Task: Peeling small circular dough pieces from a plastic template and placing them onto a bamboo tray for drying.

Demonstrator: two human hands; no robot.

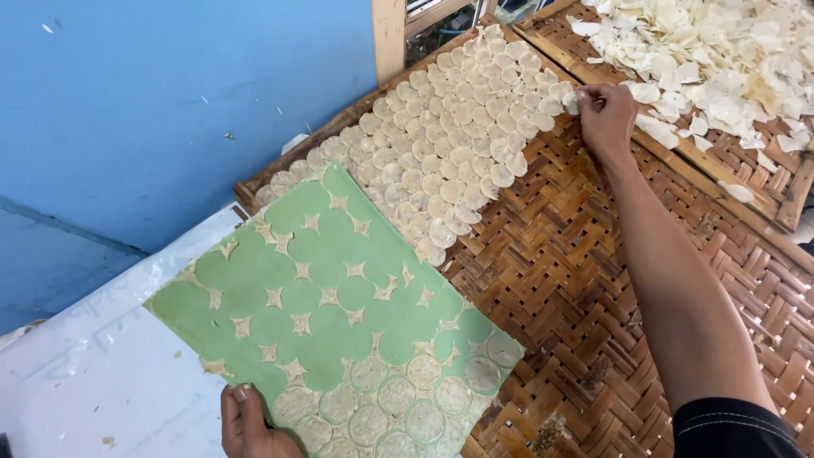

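My left hand (248,424) grips the near edge of a green mat (322,288) that carries thin leftover dough scraps between round cut-outs and several pale dough discs along its near end. My right hand (605,114) reaches far across the woven bamboo tray (585,254) and pinches a pale dough disc (571,100) at the right end of the overlapping rows of discs (458,127) laid on the tray. The mat lies tilted, partly over the tray's left corner and partly over a white sheet.
A second woven tray (763,170) at the top right holds a heap of loose dried white chips (721,59). A blue wall (170,102) stands on the left. A white plastic sheet (102,373) covers the surface at the lower left. A wooden post (388,34) rises behind the tray.
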